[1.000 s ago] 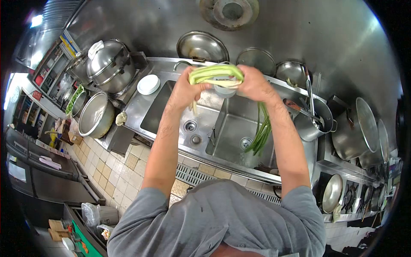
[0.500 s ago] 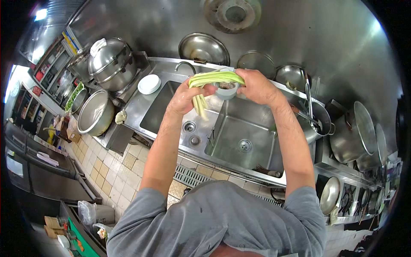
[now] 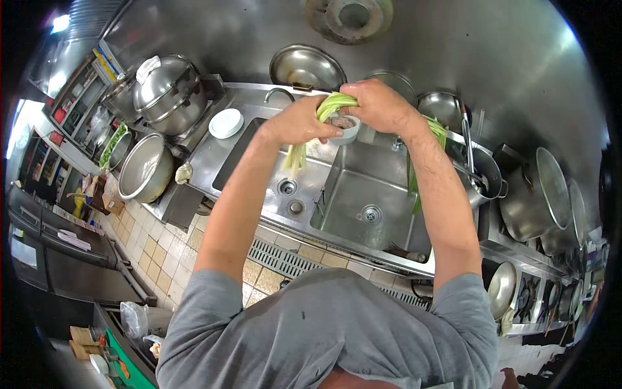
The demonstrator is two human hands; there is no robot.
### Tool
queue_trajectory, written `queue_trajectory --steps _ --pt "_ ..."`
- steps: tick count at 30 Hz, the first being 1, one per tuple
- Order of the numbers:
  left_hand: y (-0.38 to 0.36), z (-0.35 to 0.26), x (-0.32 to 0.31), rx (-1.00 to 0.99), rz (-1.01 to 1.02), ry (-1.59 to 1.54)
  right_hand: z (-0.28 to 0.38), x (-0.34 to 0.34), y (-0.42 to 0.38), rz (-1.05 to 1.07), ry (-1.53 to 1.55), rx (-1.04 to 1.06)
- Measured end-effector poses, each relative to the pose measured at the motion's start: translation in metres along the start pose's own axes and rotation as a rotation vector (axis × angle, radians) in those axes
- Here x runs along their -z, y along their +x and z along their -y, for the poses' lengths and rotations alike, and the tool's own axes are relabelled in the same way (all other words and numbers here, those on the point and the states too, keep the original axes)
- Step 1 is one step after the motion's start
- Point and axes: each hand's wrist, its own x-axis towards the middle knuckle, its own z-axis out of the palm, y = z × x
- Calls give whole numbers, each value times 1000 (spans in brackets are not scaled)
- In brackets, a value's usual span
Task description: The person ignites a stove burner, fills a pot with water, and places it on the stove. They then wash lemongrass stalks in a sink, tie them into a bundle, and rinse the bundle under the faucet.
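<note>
Both my hands hold one bunch of scallions up above the back of the sink. My left hand is wrapped round the pale end, whose white stalks hang below it, slightly blurred. Gripping the green part, my right hand is close beside the left. The bunch bends between the hands. Long green leaves fall behind my right forearm, down toward the right basin. Just beneath the hands, a white container with something brownish in it stands at the sink's back edge, partly covered by my left fingers.
The steel sink's right basin has a drain and a brush-like object at its front. A faucet and white plates are on the left. Large pots stand at right; a big bowl sits at left.
My hands have drawn closer together, and the scallions between them now bend more. Green leaves now hang behind my right forearm.
</note>
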Motion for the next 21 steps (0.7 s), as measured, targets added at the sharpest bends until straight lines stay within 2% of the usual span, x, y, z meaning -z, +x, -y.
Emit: queue_trajectory --steps 1,3,5,6,7,8,9,11,12,15,17,19,20,21 --pt "-2 5 -4 -1 -4 5 0 2 1 -9 1 -45" --pt "-6 21 -16 27 -261 -144 1 1 0 -26 5 -91" --pt "-6 27 -22 29 -289 -158 0 -6 -2 -12 71 -185" --pt "0 40 -29 -11 -399 -352 -5 -13 -4 -9 72 -188" --pt "5 55 -34 -51 -513 -547 -12 -23 -7 -10 212 -202" --pt "9 73 -26 -93 -523 -620 -19 -34 -7 -10 351 -212" --pt "9 67 -28 -89 -528 -620 -20 -47 -8 -5 354 -210" --pt "12 48 -31 -277 -646 -1046 -15 -78 -13 -125 430 -265" --pt "18 61 -28 -343 -588 -1126 -14 -94 -15 -131 477 -289" --pt "20 39 -33 -313 -669 -1147 -5 -134 -18 -169 568 -299" --pt "27 40 -35 -271 -733 -1077 14 -132 -24 -175 572 -247" --pt "29 41 -35 -248 -828 -929 24 -130 -25 -106 779 -311" --pt "30 41 -37 -301 -845 -941 24 -138 -24 -170 603 -370" --pt "29 44 -39 -297 -843 -941 22 -141 -24 -170 606 -373"
